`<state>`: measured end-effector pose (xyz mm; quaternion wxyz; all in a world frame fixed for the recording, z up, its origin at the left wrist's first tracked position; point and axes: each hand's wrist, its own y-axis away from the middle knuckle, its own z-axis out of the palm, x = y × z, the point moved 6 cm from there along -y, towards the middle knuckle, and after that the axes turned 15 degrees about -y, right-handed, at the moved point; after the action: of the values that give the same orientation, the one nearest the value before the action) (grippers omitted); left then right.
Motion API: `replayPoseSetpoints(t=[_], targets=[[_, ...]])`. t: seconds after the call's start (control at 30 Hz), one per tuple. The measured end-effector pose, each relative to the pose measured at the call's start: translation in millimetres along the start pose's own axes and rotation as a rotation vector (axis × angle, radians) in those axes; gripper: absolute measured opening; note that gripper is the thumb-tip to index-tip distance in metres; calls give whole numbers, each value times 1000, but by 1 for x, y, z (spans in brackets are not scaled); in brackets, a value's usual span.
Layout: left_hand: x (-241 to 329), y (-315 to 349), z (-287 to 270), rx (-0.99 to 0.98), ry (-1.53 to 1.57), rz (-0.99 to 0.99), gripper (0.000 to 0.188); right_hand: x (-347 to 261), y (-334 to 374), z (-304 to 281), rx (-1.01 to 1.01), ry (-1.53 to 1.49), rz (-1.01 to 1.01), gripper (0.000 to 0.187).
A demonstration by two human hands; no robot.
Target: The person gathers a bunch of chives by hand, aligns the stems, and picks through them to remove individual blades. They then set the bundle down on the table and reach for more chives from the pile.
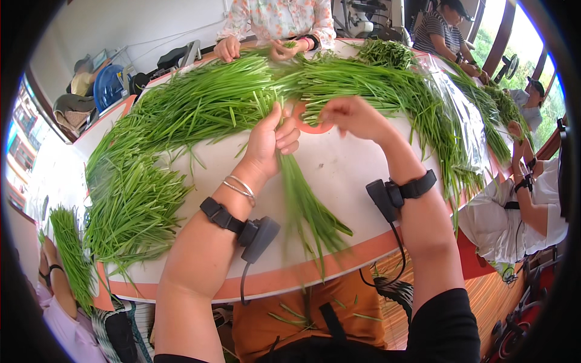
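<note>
My left hand (272,136) is closed around a small bunch of garlic chives (302,199). The pale cut ends stick up above my fist, and the blurred leaf tips hang down towards the near table edge. To its right, my right hand (357,118) hovers over the table with loosely bent fingers, and no stalk shows in them. Just beyond it lie the cut ends of a large heap of chives (363,81). Another heap (200,100) spreads to the left of my left hand, and a further pile (136,209) lies nearer on the left.
Across the white table (357,187) with its orange border, a person in a flowered shirt (284,18) handles chives. Clear plastic film (454,109) lies at the right. Other people sit at both sides, one in a white shirt (508,218). Loose leaves lie on my orange apron (357,296).
</note>
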<state>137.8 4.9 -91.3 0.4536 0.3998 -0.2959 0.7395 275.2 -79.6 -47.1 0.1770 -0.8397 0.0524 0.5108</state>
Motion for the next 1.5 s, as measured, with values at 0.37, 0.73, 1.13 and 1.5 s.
replayPoseSetpoints(t=[0.37,0.73,1.13,1.5], targets=[[-3,-3,2,17,-163,-20,27,18,2,8,-92,-192,198,23],[-9,-1,-10,182,-381,-68,29,12,0,1,171,574,-75,15],[4,-2,-9,283,-551,103,23,-2,-1,22,-25,291,-131,13],[-4,-2,-15,242,-357,38,23,14,1,-16,234,534,-31,17]])
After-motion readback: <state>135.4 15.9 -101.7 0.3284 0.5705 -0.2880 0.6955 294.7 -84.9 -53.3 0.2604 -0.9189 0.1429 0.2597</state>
